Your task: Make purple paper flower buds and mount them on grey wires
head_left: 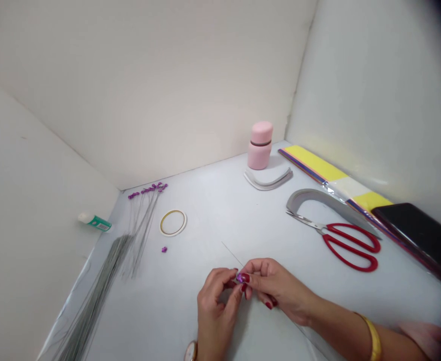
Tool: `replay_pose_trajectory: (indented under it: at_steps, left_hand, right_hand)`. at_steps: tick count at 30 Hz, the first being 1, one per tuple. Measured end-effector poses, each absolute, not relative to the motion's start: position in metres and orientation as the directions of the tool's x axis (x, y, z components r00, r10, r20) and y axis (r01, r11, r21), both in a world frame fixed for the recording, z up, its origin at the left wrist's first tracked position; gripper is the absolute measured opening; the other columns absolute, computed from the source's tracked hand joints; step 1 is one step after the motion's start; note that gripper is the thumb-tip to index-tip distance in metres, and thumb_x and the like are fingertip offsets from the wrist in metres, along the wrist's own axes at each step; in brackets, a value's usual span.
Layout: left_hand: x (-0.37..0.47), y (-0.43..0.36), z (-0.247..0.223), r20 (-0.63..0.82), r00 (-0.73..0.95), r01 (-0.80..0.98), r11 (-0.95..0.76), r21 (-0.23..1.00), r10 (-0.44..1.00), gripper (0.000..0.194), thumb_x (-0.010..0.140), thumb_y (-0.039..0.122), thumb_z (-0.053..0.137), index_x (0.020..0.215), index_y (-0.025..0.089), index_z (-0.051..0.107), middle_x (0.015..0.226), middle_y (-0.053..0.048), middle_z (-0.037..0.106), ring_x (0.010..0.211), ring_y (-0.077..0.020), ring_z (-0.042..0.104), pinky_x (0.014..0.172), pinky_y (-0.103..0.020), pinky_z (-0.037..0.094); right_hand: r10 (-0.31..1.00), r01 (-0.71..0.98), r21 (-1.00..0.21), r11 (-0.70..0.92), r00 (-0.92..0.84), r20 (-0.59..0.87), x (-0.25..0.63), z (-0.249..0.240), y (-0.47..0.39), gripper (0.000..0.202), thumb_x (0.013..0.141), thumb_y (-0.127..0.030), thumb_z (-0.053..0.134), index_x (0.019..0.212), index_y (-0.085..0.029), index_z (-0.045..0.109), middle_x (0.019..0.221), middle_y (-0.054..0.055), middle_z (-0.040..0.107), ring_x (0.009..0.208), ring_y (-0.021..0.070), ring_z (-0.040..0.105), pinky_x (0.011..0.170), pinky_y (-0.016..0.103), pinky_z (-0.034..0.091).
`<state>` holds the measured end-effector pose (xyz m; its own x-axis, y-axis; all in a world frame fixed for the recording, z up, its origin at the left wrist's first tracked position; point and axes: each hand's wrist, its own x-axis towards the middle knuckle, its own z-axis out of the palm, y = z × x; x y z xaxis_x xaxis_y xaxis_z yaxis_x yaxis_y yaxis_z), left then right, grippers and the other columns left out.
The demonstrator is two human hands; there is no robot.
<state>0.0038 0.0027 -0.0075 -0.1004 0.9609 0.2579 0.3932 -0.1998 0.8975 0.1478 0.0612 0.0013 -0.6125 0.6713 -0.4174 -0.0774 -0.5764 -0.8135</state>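
My right hand [269, 281] pinches a small shiny purple piece [240, 278] between thumb and fingers. Opposite it, my left hand [219, 296] is closed, thumb and forefinger meeting at the same piece; the exact grip is partly hidden by the fingers. A thin wire [231, 253] sticks out from behind the fingertips toward the upper left. On the table to the left lies a loose purple star-shaped piece [164, 249]. Farther back are several wires [145, 225] tipped with purple pieces [153, 189].
A roll of tape [173, 222] lies left of centre, near a long bundle of bare wires [100, 296] and a green-and-white tube [96, 221]. Red-handled scissors [356, 240], grey strips [318, 195], coloured sheets [318, 163], a dark phone [416, 230] and a pink flask [260, 145] are on the right.
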Motion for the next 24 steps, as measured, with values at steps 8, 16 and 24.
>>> replay_pose_trajectory:
  at_steps: [8, 16, 24]
  left_hand:
    - [0.0052, 0.0032, -0.0022, 0.236, -0.056, 0.399, -0.195, 0.896, 0.97, 0.015, 0.082, 0.012, 0.051, 0.089, 0.018, 0.063, 0.082, -0.006, 0.063, 0.076, -0.0168, 0.06, 0.065, -0.028, 0.05]
    - [0.0052, 0.0037, -0.0041, 0.242, -0.055, 0.43, -0.196, 0.881, 0.969, 0.016, 0.083, 0.012, 0.051, 0.09, 0.019, 0.063, 0.083, -0.004, 0.066, 0.076, -0.0154, 0.061, 0.068, -0.027, 0.049]
    - [0.0082, 0.0014, -0.0105, 0.311, -0.068, 0.485, -0.241, 0.841, 0.948, 0.024, 0.084, 0.009, 0.049, 0.099, 0.021, 0.062, 0.089, -0.005, 0.069, 0.08, -0.0162, 0.063, 0.072, -0.027, 0.049]
  right_hand:
    - [0.679, -0.082, -0.816, -0.573, -0.606, -0.416, 0.1476, -0.0004, 0.0613, 0.035, 0.071, -0.047, 0.064, 0.067, -0.014, 0.053, 0.054, -0.002, 0.06, 0.032, 0.0015, 0.031, 0.035, 0.017, 0.016]
    - [0.691, -0.072, -0.834, -0.547, -0.602, -0.401, 0.1459, -0.0008, 0.0597, 0.038, 0.073, -0.051, 0.06, 0.067, -0.014, 0.053, 0.055, -0.002, 0.061, 0.032, 0.0016, 0.032, 0.035, 0.017, 0.017]
    - [0.694, -0.076, -0.836, -0.543, -0.601, -0.396, 0.1493, -0.0007, 0.0616, 0.035, 0.069, -0.046, 0.065, 0.066, -0.014, 0.052, 0.052, -0.003, 0.06, 0.032, 0.0016, 0.03, 0.035, 0.017, 0.015]
